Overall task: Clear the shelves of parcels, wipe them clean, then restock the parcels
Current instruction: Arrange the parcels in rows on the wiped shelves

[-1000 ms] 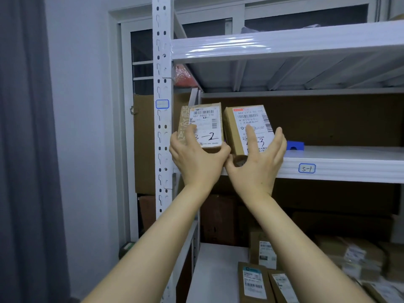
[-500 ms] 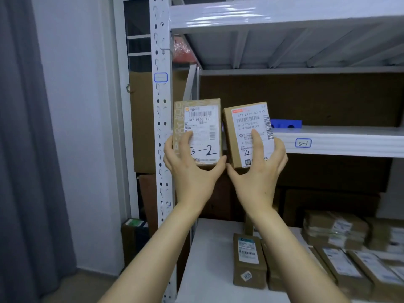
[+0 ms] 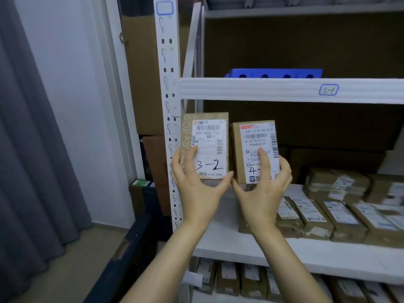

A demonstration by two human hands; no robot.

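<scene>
A grey curtain fills the left edge of the frame; beside it a white metal rack takes up the centre and right, its slotted upright post running down from the top centre; large brown cartons stand behind that post; the upper shelf beam crosses the upper right, and the middle shelf lies across the lower right, bare at its left end; a row of brown parcels lies flat on that shelf at right, with a stack of parcels behind them; more parcels stand on the level below, at the bottom of the frame; a blue bin sits on the upper shelf, only its rim showing above the beam.

At the centre, both parcels are held upright in the air in front of the rack, above the middle shelf's bare left end and just beside each other; the left hand grasps the parcel marked "3-2" from below, thumb on one side edge and fingers across its label; the right hand grasps the parcel marked "4-" likewise, one finger lying up its label; a small tag reading "3-1" is stuck on the beam.
</scene>
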